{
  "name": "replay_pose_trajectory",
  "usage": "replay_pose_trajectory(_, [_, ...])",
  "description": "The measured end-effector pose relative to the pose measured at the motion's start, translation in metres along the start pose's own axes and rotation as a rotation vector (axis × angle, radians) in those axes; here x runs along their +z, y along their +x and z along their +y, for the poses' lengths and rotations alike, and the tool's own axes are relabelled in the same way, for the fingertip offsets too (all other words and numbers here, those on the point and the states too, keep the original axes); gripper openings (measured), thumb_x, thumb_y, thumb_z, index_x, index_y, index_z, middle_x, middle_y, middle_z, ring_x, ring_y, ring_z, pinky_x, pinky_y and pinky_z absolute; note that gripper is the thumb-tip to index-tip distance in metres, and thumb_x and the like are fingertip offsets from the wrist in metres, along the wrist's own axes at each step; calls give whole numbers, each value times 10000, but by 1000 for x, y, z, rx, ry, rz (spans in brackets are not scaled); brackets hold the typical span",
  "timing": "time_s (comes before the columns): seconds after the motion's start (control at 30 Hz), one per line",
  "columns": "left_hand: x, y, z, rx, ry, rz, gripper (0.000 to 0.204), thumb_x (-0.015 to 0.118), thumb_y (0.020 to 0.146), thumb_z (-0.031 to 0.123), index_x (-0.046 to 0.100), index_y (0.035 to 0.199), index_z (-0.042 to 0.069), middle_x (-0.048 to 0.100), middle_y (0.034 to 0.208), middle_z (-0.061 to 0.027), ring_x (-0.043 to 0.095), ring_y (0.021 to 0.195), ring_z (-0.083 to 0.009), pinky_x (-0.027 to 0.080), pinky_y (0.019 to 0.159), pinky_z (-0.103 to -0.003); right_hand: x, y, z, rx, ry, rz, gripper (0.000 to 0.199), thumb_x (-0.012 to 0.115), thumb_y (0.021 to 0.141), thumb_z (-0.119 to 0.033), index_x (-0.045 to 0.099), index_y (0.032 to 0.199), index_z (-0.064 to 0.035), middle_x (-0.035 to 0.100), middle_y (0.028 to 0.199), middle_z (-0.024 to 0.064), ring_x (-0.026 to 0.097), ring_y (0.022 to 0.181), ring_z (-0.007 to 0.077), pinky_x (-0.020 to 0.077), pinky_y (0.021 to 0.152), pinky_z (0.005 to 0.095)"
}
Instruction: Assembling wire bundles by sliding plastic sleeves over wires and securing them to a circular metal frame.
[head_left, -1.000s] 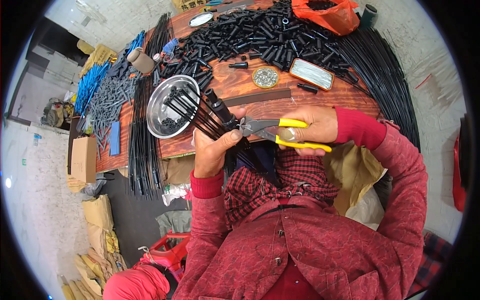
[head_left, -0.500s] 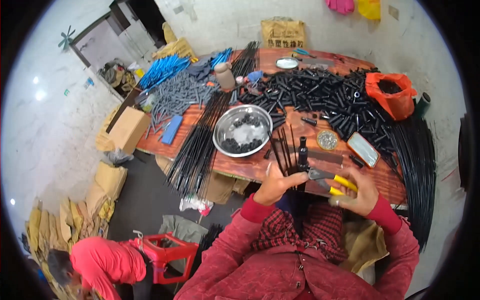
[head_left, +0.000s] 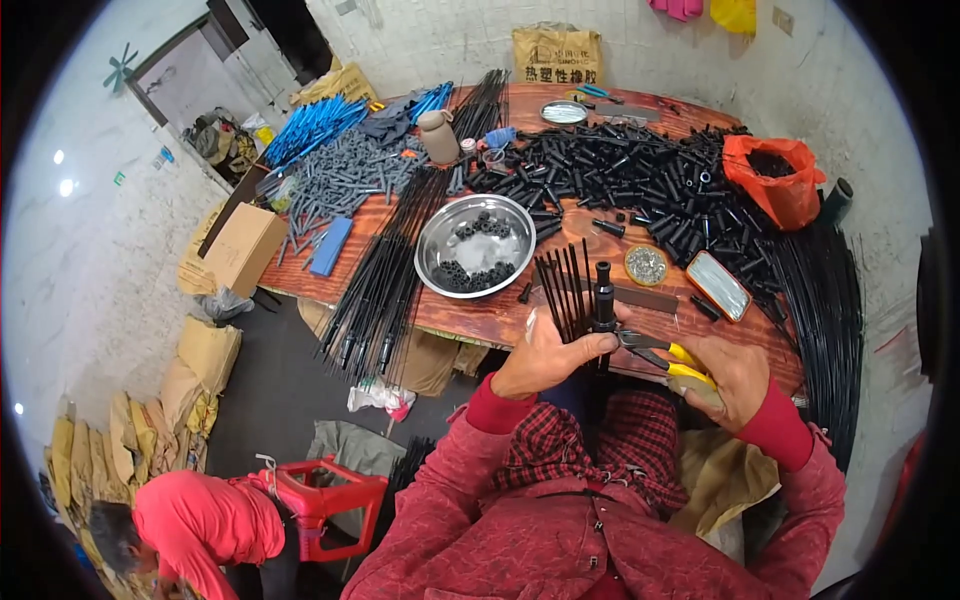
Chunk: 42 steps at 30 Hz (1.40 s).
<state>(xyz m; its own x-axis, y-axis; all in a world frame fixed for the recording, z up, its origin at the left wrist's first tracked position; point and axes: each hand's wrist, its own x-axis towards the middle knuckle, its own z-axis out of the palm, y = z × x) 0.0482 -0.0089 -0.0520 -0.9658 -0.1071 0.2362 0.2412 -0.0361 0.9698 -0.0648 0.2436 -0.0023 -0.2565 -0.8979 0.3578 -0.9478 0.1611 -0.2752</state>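
My left hand (head_left: 550,358) is closed round several thin black rods (head_left: 562,295) and a thicker black tubular handle (head_left: 604,300) with a stepped top, which stands upright beside the rods over the table's front edge. In my right hand (head_left: 732,380) is a pair of pliers (head_left: 690,372) with yellow grips, fingers wrapped round them. The plier jaws (head_left: 634,341) meet the handle's lower part next to my left thumb. What exactly lies between the jaws is too small to tell.
A steel bowl (head_left: 424,262) with small black parts sits left of my hands. Heaped black tubes (head_left: 640,185), a round tin (head_left: 646,265), an orange-rimmed mirror (head_left: 719,285) and an orange bag (head_left: 795,205) lie beyond. Long black rods (head_left: 380,290) overhang the left edge. A person (head_left: 205,520) bends near a red stool (head_left: 325,500).
My right fingers have closed further round the plier grips, and the two yellow grips sit nearer each other. The left hand keeps its hold, with the rods fanned out more. The view has shifted slightly.
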Motion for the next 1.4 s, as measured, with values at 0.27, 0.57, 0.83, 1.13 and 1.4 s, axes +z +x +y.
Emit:
replay_pose_trajectory(0.27, [8,1,-1,81,-74,-98,271,701,851,93,665,1103,1,680,1080,-79,618,1026,-161,486,910,-334,18,-14,26,863,1759,-877,851,260,949,-690,609,1042,81,564,589,109,503,396,162,410,372,263])
replay_pose_trajectory(0.57, [4,12,-11,57,-150,-3,290,733,821,98,654,1076,-15,679,1002,-61,627,949,-149,498,865,-314,-12,-2,9,439,628,-269,516,866,686,-177,541,1046,1,568,743,32,568,551,107,453,498,238])
replay_pose_trajectory(0.83, [3,13,-11,66,-264,-135,330,728,804,77,638,1114,7,680,1127,-114,621,1042,-182,492,927,-351,-21,-4,7,541,834,-417,509,860,661,-127,563,1063,-30,534,741,-1,525,595,71,430,550,228])
replay_pose_trajectory(1.13, [6,7,-14,62,-252,-52,357,767,780,102,621,1092,5,676,1111,-159,633,1022,-207,509,902,-349,-14,-5,-13,200,268,30,624,837,656,-212,555,1187,-46,629,930,123,652,730,269,497,634,366])
replay_pose_trajectory(1.4, [-7,9,-10,86,-191,-52,319,714,841,111,658,1130,-9,684,1091,-56,606,945,-114,491,862,-293,-18,7,-22,30,-159,33,681,808,584,-133,554,1203,-4,631,978,165,653,854,334,518,721,382])
